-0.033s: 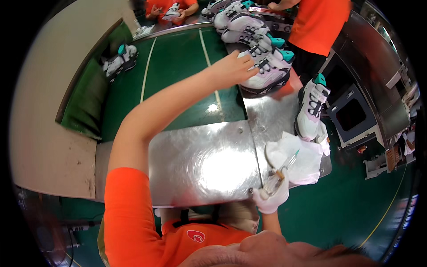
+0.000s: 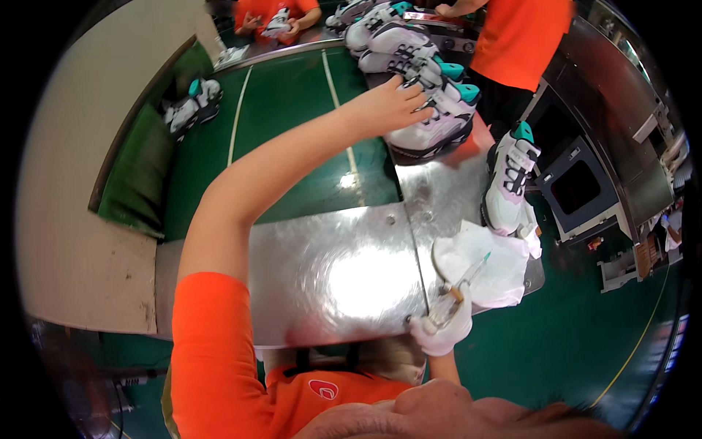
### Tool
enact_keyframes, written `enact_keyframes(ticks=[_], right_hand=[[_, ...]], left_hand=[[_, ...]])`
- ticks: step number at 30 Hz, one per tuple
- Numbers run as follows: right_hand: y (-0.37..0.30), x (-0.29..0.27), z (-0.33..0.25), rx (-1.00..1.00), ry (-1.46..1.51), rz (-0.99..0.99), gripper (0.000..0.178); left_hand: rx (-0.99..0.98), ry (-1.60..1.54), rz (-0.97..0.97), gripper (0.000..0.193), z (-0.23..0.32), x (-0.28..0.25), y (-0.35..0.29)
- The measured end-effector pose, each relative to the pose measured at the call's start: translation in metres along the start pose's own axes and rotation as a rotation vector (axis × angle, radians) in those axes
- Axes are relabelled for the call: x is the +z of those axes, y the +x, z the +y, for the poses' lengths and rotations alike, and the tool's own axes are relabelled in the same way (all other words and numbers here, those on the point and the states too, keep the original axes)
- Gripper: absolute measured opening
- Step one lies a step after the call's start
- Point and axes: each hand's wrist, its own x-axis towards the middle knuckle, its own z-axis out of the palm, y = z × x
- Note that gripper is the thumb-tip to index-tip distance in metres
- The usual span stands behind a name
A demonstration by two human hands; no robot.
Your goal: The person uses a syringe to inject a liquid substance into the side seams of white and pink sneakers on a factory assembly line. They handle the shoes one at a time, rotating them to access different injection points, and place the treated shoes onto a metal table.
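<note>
At the near end of the shoe row, my bare left hand (image 2: 395,106) reaches over a white sneaker (image 2: 428,135) with black laces and a teal piece at its heel. Its fingers are bent and apart, touching the upper near the laces; their undersides are hidden. My white-gloved right hand (image 2: 444,329) is closed at the table's near edge. From it projects a slim, clear tool (image 2: 474,272) with a green tip, beside a short brown piece (image 2: 455,294); I cannot tell if they are joined. Just beyond this hand lies a white cloth (image 2: 493,267).
Another white sneaker (image 2: 510,179) stands at the metal table's right edge. The metal table top (image 2: 292,285) borders a green belt (image 2: 285,139) with white lines. More shoes (image 2: 194,106) sit at its left. Two people in orange are beyond, one (image 2: 523,36) beside the shoe row.
My left hand has slid a little to the right, from the sneaker's front toward its laces. My right hand keeps its place with the tool. The view has shifted slightly.
</note>
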Motion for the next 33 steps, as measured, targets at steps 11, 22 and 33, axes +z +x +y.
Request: enact_keyframes(ticks=[11, 22, 33], right_hand=[[-0.009, 0.003, 0.009, -0.32, -0.295, -0.023, 0.033], [0.021, -0.03, -0.035, 0.463, 0.329, -0.11, 0.083], [0.036, -0.126, -0.044, 0.354, 0.259, 0.34, 0.079]], left_hand=[[0.496, 0.16, 0.389, 0.03, -0.024, 0.12, 0.125], [-0.077, -0.262, 0.042, 0.051, 0.01, -0.098, -0.077], [-0.314, -0.513, -0.104, 0.07, 0.115, -0.25, -0.221]])
